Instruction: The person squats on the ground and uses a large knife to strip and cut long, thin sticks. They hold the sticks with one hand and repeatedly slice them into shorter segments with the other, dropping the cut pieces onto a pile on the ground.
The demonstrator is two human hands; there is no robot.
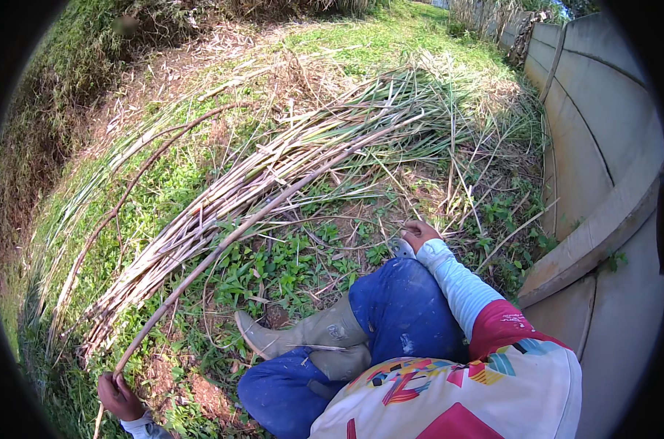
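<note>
Low at the left edge, my left hand [120, 396] is closed around the lower part of a long brown stick [277, 200]. The stick slants up and away along the near side of a big pile of cut stalks [233, 192], whose leafy green ends fan out at the far right. My right hand [420, 235] rests by my raised knee, its fingers bent together. A thin vine [332, 218] curves over the ground toward those fingers. Just under the hand shows a flat grey piece [401, 248]. Whatever the right fingers hold is too small to make out.
A grey panel wall [595, 110] runs along the right, with a slanted beam [602, 238] against it. More long curved sticks [138, 179] lie left of the pile. Dry brush [47, 124] covers the left bank. My rubber boots [303, 329] are in the low weeds.
</note>
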